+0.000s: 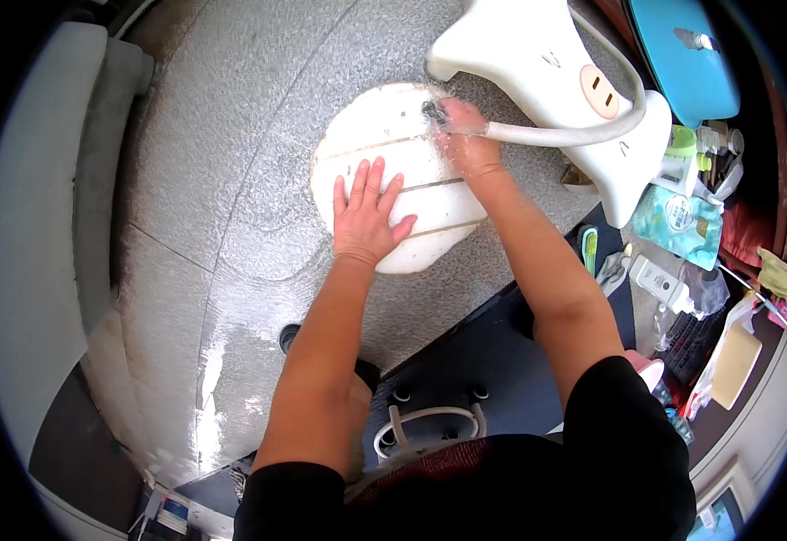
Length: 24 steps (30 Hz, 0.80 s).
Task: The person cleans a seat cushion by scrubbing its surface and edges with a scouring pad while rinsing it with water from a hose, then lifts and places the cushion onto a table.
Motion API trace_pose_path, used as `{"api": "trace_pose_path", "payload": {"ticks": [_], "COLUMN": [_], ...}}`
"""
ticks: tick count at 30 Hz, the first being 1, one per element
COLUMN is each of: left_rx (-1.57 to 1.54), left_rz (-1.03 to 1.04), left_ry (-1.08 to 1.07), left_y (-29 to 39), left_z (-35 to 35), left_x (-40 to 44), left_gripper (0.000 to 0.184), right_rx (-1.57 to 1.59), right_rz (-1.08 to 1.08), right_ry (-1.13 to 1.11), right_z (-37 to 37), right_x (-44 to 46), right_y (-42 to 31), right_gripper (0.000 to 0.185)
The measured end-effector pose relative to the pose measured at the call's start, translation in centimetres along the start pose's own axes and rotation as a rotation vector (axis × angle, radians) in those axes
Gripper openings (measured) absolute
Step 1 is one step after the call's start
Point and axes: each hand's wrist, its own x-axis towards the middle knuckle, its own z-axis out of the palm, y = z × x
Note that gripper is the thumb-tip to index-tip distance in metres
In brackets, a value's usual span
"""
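Observation:
A round white board (430, 212) with brown grooves across it and stained edges lies on the wet grey floor. My left hand (365, 221) rests flat on its lower left part, fingers spread, holding nothing. At the board's upper right, my right hand (467, 135) is closed around the end of a white hose (556, 137). Water splashes about that hand and a small dark piece at the hose's tip, so the fingers are partly hidden. From my hand the hose curves right and up over a white plastic stool.
The white stool (547, 68) bears a pink snout-shaped patch. Behind it stands a blue basin (691, 63). Along the right lie a teal pouch (677, 221), a white bottle (659, 281) and a green-handled brush (589, 248). A dark mat (484, 361) lies near my body.

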Motion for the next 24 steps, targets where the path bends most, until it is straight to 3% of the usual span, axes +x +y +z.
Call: {"api": "trace_pose_path", "payload": {"ticks": [2, 5, 8, 10, 12, 14, 16, 18, 20, 23, 24], "left_rx": [-0.029, -0.02, 0.026, 0.033, -0.012, -0.007, -0.024, -0.013, -0.012, -0.044, -0.038], "left_rz": [-0.009, -0.009, -0.046, -0.048, -0.016, -0.004, -0.019, -0.019, -0.029, 0.011, -0.006], "left_ry": [-0.027, -0.029, -0.119, -0.135, -0.018, -0.015, -0.025, -0.025, -0.055, 0.027, 0.028], "left_y": [0.2, 0.2, 0.2, 0.2, 0.1, 0.2, 0.2, 0.2, 0.1, 0.1, 0.1], "left_z": [-0.2, -0.3, -0.7, -0.7, -0.3, -0.2, -0.3, -0.4, -0.2, -0.4, -0.3], "left_x": [-0.4, 0.1, 0.1, 0.1, 0.0, -0.4, 0.0, 0.2, -0.1, 0.0, -0.1], "left_gripper": [0.066, 0.067, 0.067, 0.067, 0.067, 0.067, 0.067, 0.068, 0.068, 0.067, 0.067], "right_rx": [0.002, 0.002, -0.001, -0.075, -0.011, 0.044, 0.036, -0.021, 0.012, 0.027, 0.034], "right_rz": [0.293, 0.319, 0.113, -0.046, 0.134, 0.317, 0.224, 0.141, -0.017, 0.121, 0.108], "right_ry": [0.155, 0.302, -0.12, -0.113, 0.139, 0.167, 0.304, -0.103, -0.119, 0.148, 0.139], "right_z": [-1.1, 2.5, 3.4, 1.6, 0.5, -0.9, 1.9, 2.1, 2.5, 1.1, 1.2], "right_x": [-0.6, -0.3, -1.1, -0.7, 1.0, 1.1, 0.8, -0.7, -0.8, 0.6, 0.8], "right_y": [2.8, -2.7, -9.4, -6.4, -0.5, 0.5, -2.2, -7.9, -7.1, -0.4, -1.2], "right_gripper": [0.032, 0.034, 0.036, 0.036, 0.038, 0.033, 0.035, 0.033, 0.032, 0.034, 0.034]}}
